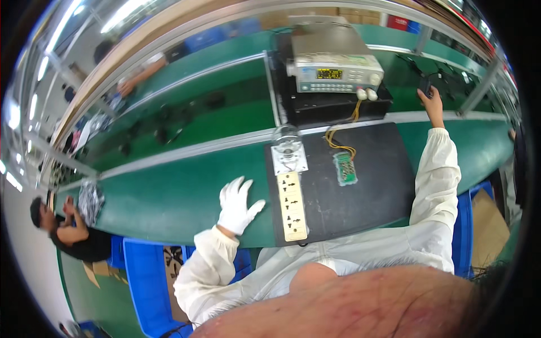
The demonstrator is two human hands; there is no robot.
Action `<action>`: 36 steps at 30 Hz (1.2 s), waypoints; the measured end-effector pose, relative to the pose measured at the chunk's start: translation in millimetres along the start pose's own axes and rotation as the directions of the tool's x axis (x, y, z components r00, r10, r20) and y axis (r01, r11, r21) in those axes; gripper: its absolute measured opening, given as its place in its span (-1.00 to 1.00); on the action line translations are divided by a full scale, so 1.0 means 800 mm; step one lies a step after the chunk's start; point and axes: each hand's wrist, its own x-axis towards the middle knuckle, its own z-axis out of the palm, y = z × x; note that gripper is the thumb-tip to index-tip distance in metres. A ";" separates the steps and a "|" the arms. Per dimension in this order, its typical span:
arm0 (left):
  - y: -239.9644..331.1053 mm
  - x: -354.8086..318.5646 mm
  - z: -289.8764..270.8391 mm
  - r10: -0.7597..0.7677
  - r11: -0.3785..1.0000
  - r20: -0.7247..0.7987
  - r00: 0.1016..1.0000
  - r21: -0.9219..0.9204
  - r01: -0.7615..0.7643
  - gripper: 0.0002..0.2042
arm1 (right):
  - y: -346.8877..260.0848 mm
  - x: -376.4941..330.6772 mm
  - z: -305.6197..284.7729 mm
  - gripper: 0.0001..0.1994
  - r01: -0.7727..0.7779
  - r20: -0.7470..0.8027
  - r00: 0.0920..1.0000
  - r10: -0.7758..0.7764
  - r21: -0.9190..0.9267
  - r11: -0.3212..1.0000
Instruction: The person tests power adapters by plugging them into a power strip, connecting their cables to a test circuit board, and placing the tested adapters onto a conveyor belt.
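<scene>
My left hand, in a white glove, rests over the green bench with its fingers spread and nothing in it. Just right of it lies a cream power strip on a black mat. A clear bulb on a white base stands at the strip's far end. My bare right hand reaches far out to the right, closed around what looks like a black power adapter. On the mat, a green circuit board is wired by yellow leads to a bench instrument.
The instrument stands on a black box behind the mat. Black corded items lie beyond my right hand, near a metal post. Blue bins flank me below the bench. Another person sits at the left; someone's arm shows across.
</scene>
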 end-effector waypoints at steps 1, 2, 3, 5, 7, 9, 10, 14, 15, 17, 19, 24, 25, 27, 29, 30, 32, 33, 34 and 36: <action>-0.001 0.015 0.006 0.037 0.999 -0.013 0.999 -0.005 -0.037 -0.37 | 0.075 0.022 -0.009 -0.47 0.103 -0.020 0.994 -0.106 -0.125 0.987; -0.004 0.032 0.017 0.076 0.997 -0.031 0.997 -0.019 -0.077 -0.38 | 0.132 0.048 -0.030 -0.46 0.202 -0.029 0.976 -0.217 -0.260 0.944; -0.011 0.033 0.017 0.044 0.999 -0.039 0.998 -0.002 -0.044 -0.38 | 0.137 0.056 -0.002 -0.48 0.164 0.093 0.986 -0.139 -0.387 0.907; -0.027 0.038 0.016 0.027 0.999 -0.055 0.998 0.032 -0.025 -0.38 | 0.161 0.052 0.023 -0.50 0.137 0.205 0.978 -0.035 -0.510 0.849; -0.050 0.052 0.022 0.021 0.999 -0.082 0.996 0.033 -0.018 -0.39 | 0.185 0.046 0.028 -0.53 0.105 0.183 0.983 -0.020 -0.468 0.878; -0.071 0.077 0.031 0.005 1.000 -0.104 0.995 0.021 -0.003 -0.38 | 0.197 0.036 0.015 -0.57 0.138 0.150 0.985 -0.080 -0.427 0.894; -0.084 0.089 0.036 -0.049 0.998 -0.117 0.992 0.036 0.054 -0.38 | 0.191 0.026 0.014 -0.59 0.194 0.152 0.978 -0.142 -0.418 0.888; -0.148 0.154 0.067 -0.168 0.983 -0.256 0.952 0.023 0.180 -0.36 | 0.103 -0.050 0.007 -0.69 0.114 0.222 0.971 -0.084 -0.128 0.985; -0.165 0.177 0.078 -0.235 0.970 -0.276 0.932 -0.002 0.244 -0.34 | 0.080 -0.071 -0.001 -0.69 0.114 0.213 0.973 -0.083 -0.134 0.984; -0.173 0.231 0.083 -0.410 0.912 -0.225 0.884 -0.105 0.396 -0.30 | 0.046 -0.117 -0.022 -0.74 0.163 0.331 0.933 -0.143 -0.036 0.986; -0.187 0.267 0.084 -0.549 0.836 -0.204 0.810 -0.144 0.530 -0.25 | -0.016 -0.175 -0.019 -0.79 0.098 0.414 0.900 -0.135 0.107 0.989; -0.174 0.343 0.097 -0.656 0.743 -0.235 0.717 -0.036 0.668 -0.20 | -0.086 -0.288 -0.033 -0.79 0.341 0.468 0.826 -0.315 0.029 0.940; -0.176 0.350 0.097 -0.633 0.761 -0.261 0.729 -0.038 0.648 -0.22 | -0.097 -0.301 -0.029 -0.78 0.396 0.451 0.824 -0.343 -0.026 0.918; -0.187 0.365 0.091 -0.613 0.786 -0.216 0.760 -0.069 0.615 -0.20 | -0.108 -0.310 -0.024 -0.77 0.447 0.433 0.822 -0.370 -0.088 0.890; -0.195 0.376 0.087 -0.587 0.809 -0.171 0.791 -0.104 0.578 -0.17 | -0.111 -0.311 -0.020 -0.76 0.456 0.462 0.816 -0.347 -0.145 0.878; -0.200 0.380 0.087 -0.586 0.808 -0.150 0.796 -0.037 0.588 -0.19 | -0.115 -0.310 -0.019 -0.76 0.458 0.458 0.818 -0.349 -0.151 0.876; -0.205 0.386 0.088 -0.585 0.805 -0.133 0.800 0.026 0.592 -0.20 | -0.121 -0.309 -0.017 -0.75 0.466 0.466 0.813 -0.349 -0.161 0.870; -0.202 0.391 0.086 -0.577 0.805 -0.119 0.808 0.087 0.587 -0.21 | -0.120 -0.309 -0.018 -0.75 0.468 0.461 0.815 -0.351 -0.168 0.867; -0.198 0.395 0.083 -0.570 0.801 -0.105 0.815 0.149 0.580 -0.22 | -0.118 -0.311 -0.019 -0.75 0.467 0.457 0.817 -0.351 -0.168 0.868; -0.188 0.402 0.084 -0.594 0.780 -0.109 0.797 0.162 0.604 -0.25 | -0.115 -0.312 -0.021 -0.75 0.471 0.452 0.817 -0.358 -0.165 0.867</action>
